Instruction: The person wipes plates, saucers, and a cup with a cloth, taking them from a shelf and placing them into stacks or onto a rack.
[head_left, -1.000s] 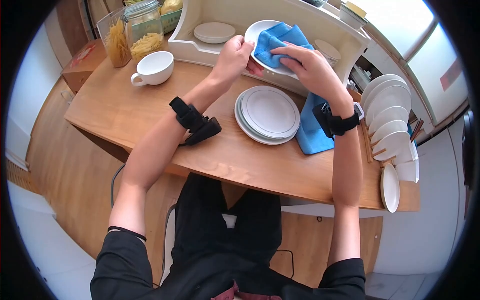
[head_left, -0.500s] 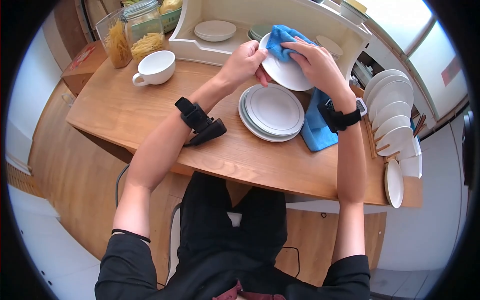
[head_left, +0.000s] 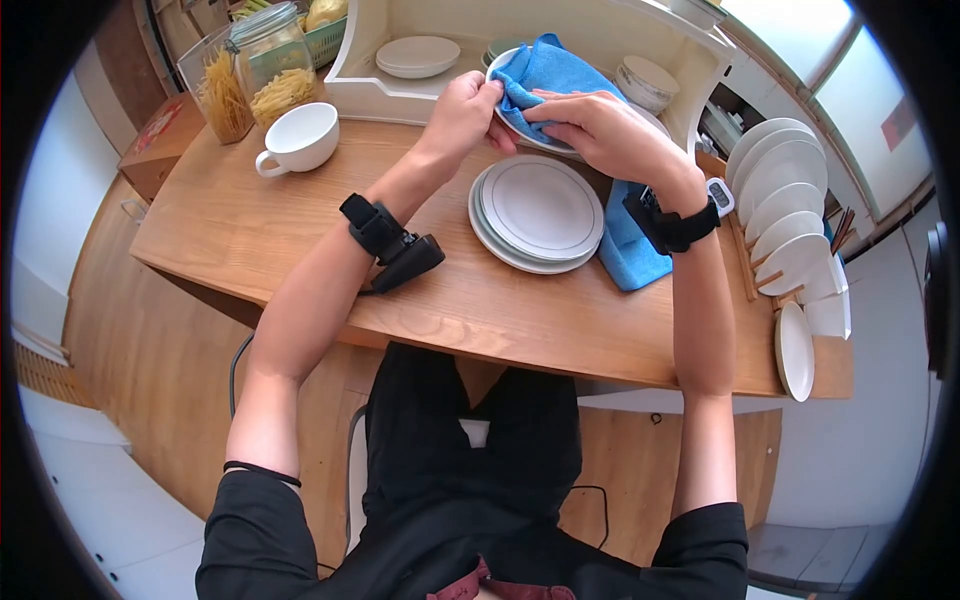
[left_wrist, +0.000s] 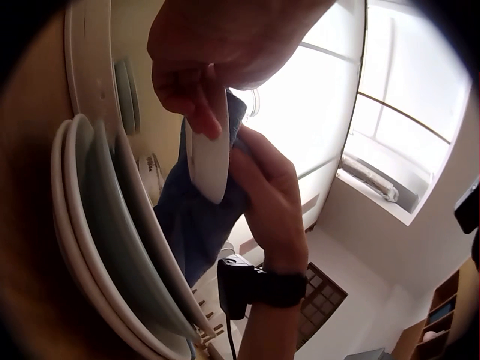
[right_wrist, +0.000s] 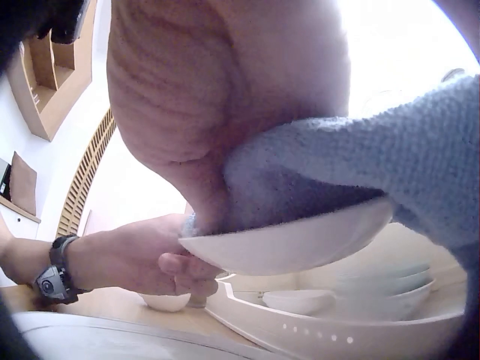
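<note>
My left hand [head_left: 465, 115] grips the rim of a small white dish [right_wrist: 300, 244] at its left side, thumb on top and fingers below. A blue cloth [head_left: 560, 72] lies bunched inside the dish and spills over its far edge. With my right hand [head_left: 620, 132] I hold the cloth against the dish's inner face, fingers pointing left. The dish is tilted in the air beyond a stack of plates [head_left: 540, 205], and in the head view the cloth and right hand hide most of it.
Right of the plate stack lies another blue cloth [head_left: 638, 255]. Upright plates fill a wooden rack [head_left: 742, 260] at the right, near a leaning oval dish [head_left: 795, 352]. A white cup [head_left: 302, 138] stands left. Behind is a cream shelf [head_left: 385, 100] with dishes; pasta jars [head_left: 275, 75] stand back left.
The dish tipped toward me, baring much of its inner face, then tilted back. The cloth now spreads over most of it, and my right hand has shifted slightly left across it.
</note>
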